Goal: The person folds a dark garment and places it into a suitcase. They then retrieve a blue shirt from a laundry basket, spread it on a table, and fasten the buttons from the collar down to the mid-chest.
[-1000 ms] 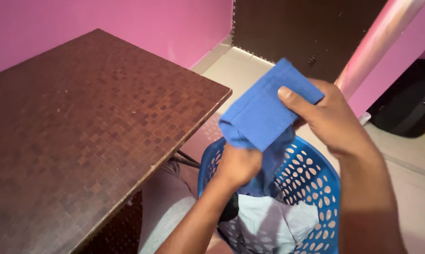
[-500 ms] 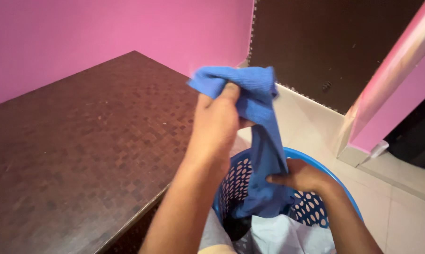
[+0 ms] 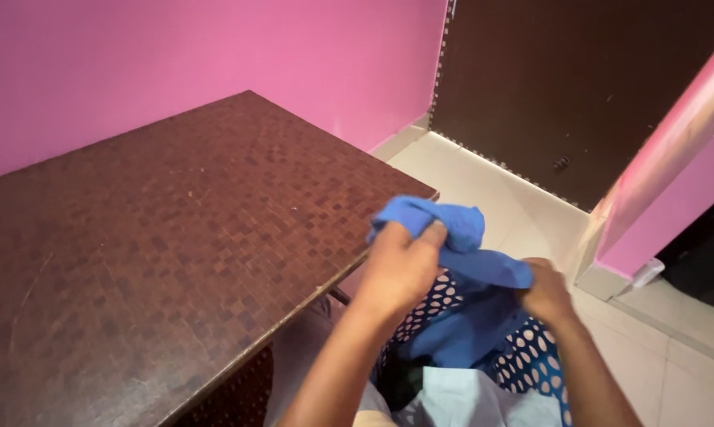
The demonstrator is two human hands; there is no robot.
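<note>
A blue cloth (image 3: 452, 237) is bunched between both hands above a blue perforated plastic basket (image 3: 531, 365). My left hand (image 3: 400, 269) grips the cloth's upper left end, thumb on top. My right hand (image 3: 545, 291) pinches its right edge, and the rest of the fabric sags down into the basket. A pale light-blue garment (image 3: 468, 403) lies inside the basket under the cloth.
A dark brown mosaic-patterned table (image 3: 151, 237) fills the left side, its corner close to my left hand. Pink walls (image 3: 215, 55) stand behind it, a dark brown door (image 3: 562, 79) at the back, and pale floor tiles (image 3: 491, 190) lie to the right.
My left hand has come down from high above the table edge to basket height. The right hand rose out of the basket, so the cloth went from hanging long to bunched.
</note>
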